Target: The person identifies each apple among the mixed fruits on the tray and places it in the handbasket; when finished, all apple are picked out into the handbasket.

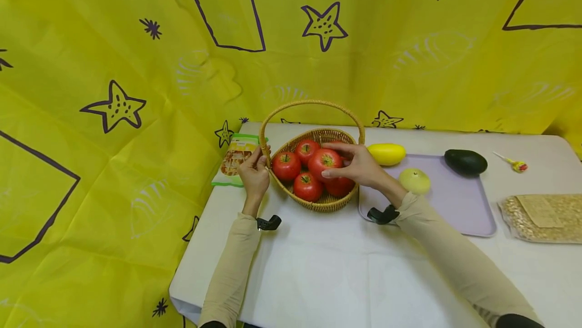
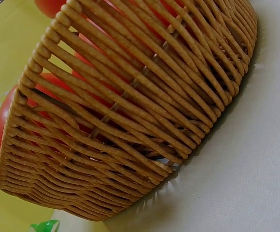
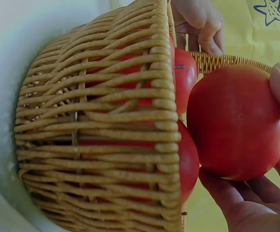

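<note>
A wicker basket (image 1: 324, 207) with a tall arched handle (image 1: 313, 101) stands on the white table, with several red apples (image 1: 286, 165) in it. Beside its left rim, my left hand (image 1: 255, 176) grips the base of the handle between thumb and fingers. My right hand (image 1: 365, 167) reaches in from the right, thumb and fingers curled around a red apple (image 3: 236, 123). That apple sits above the others, at rim height or higher in the right wrist view. Whether it touches the apples below, I cannot tell. Part of the basket's right side is hidden by the right hand.
Right of the basket lies a lilac tray (image 1: 454, 217) bearing a pale round fruit (image 1: 415, 181). A yellow fruit (image 1: 387, 154) and a dark green avocado (image 1: 466, 162) lie at its back edge. Farther right are a lollipop (image 1: 518, 165) and a bag of grains (image 1: 545, 219). A green-edged packet (image 1: 234, 161) lies left.
</note>
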Demonstrator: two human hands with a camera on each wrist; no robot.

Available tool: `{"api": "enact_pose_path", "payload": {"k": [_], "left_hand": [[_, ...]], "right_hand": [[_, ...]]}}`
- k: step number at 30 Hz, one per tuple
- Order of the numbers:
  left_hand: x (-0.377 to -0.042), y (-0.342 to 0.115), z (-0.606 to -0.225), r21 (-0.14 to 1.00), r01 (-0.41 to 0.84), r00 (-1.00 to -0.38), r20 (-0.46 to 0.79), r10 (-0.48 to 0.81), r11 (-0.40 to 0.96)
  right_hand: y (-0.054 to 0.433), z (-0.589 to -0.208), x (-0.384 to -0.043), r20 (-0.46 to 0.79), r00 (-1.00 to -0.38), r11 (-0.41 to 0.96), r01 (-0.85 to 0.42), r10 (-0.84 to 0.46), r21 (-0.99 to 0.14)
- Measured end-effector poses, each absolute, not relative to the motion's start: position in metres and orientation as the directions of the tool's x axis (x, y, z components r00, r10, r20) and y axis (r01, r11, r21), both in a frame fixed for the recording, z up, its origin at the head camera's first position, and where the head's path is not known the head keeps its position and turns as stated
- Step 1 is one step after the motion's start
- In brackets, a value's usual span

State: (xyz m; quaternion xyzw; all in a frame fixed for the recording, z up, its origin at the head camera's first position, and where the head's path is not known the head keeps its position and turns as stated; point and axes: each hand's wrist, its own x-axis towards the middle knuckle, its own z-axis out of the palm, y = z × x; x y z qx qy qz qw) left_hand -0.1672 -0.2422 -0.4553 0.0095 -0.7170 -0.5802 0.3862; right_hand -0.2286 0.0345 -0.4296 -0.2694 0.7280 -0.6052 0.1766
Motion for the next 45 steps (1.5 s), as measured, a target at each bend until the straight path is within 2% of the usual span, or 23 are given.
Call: {"api": "enact_pose_path", "payload": {"k": [7,17,25,39,45], "left_hand": [[-0.165,-0.242,-0.451,0.830,0.396,-0.683,0.553,-0.477,0.393],[-0.183,-0.254,-0.477,0.837,0.411,-0.696,0.543,-0.469,0.361],[-0.183,-0.257,-0.481,0.823,0.451,-0.698,0.566,-0.439,0.345],[-0.183,-0.255,-0.479,0.833,0.438,-0.696,0.552,-0.459,0.337],[-0.173,-0.247,-0.463,0.823,0.442,-0.691,0.566,-0.450,0.356]], "right_hand": [[0.024,-0.431,-0.232,0.064,-0.801,0.139,-0.181,-0.595,-0.974],[0.012,-0.432,-0.240,0.061,-0.797,0.163,-0.196,-0.601,-0.967],[0.010,-0.433,-0.246,0.060,-0.789,0.203,-0.230,-0.611,-0.952],[0.007,-0.435,-0.252,0.030,-0.791,0.278,-0.251,-0.612,-0.927],[0.007,-0.435,-0.252,0.032,-0.795,0.291,-0.259,-0.606,-0.921]]}}
